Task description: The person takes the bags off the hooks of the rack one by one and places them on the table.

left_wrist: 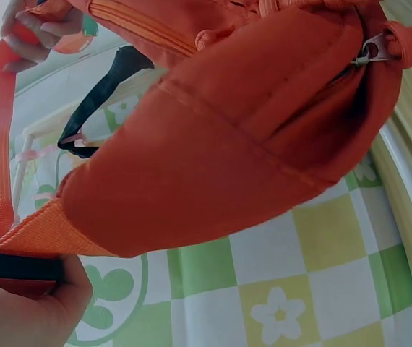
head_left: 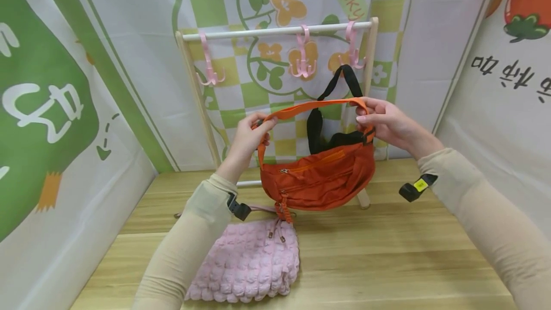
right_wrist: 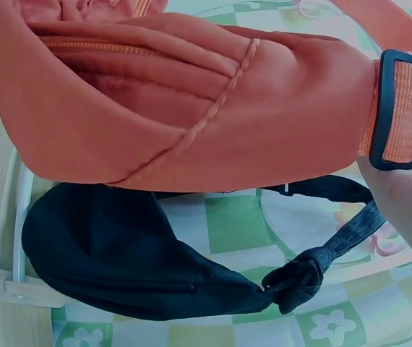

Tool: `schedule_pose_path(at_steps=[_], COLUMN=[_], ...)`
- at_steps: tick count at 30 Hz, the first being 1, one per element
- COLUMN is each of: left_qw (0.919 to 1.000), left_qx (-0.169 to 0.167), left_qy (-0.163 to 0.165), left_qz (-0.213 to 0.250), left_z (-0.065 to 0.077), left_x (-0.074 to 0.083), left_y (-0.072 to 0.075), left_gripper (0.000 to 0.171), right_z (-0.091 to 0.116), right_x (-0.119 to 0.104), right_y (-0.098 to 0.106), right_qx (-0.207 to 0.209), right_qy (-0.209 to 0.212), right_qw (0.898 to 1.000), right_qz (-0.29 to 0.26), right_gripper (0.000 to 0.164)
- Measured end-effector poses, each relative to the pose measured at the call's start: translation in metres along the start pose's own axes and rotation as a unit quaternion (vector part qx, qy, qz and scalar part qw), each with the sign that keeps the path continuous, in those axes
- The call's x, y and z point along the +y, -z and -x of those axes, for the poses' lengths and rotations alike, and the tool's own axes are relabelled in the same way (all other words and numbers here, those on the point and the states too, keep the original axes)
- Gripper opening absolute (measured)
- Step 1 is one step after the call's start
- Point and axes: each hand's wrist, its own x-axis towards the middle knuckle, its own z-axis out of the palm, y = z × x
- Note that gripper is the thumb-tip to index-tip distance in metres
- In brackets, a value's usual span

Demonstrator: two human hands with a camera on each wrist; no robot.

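An orange waist bag (head_left: 320,181) hangs in the air, held up by its orange strap (head_left: 312,105). My left hand (head_left: 248,138) pinches the strap near its left end, by a dark buckle (left_wrist: 18,267). Toward the strap's right end, my right hand (head_left: 389,121) grips it with thumb and fingers, close to a black slider (right_wrist: 384,108). Behind the orange bag is a black bag (right_wrist: 112,249) with a knotted strap, hanging at the right end of a rack; the orange bag hides part of it in the head view.
The rack's white bar (head_left: 258,32) carries three pink hooks, among them a left hook (head_left: 211,68) and a middle hook (head_left: 303,56). A pink puffy bag (head_left: 254,257) lies on the wooden table (head_left: 387,262), partly behind my left forearm. Printed cloth walls surround the table.
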Motion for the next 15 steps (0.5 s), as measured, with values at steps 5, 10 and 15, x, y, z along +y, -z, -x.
schedule_pose_path(at_steps=[5, 10, 15], left_qw=[1.0000, 0.9995, 0.9980], left_qx=[0.004, 0.008, 0.016], left_qy=[-0.005, -0.002, -0.010], left_qz=[0.005, 0.030, 0.060], left_z=[0.0009, 0.0032, 0.0045], left_x=[0.0001, 0.0025, 0.0059], left_y=[0.0002, 0.0012, 0.0034], left_gripper=[0.014, 0.011, 0.007], right_z=[0.0025, 0.0027, 0.0027], right_x=[0.0006, 0.0011, 0.0021], right_y=[-0.0017, -0.0036, -0.0041], right_qx=[0.023, 0.038, 0.053], right_qy=[-0.006, -0.004, -0.005], right_qw=[0.999, 0.998, 0.997], right_qz=[0.028, 0.041, 0.048], right_gripper=[0.026, 0.029, 0.029])
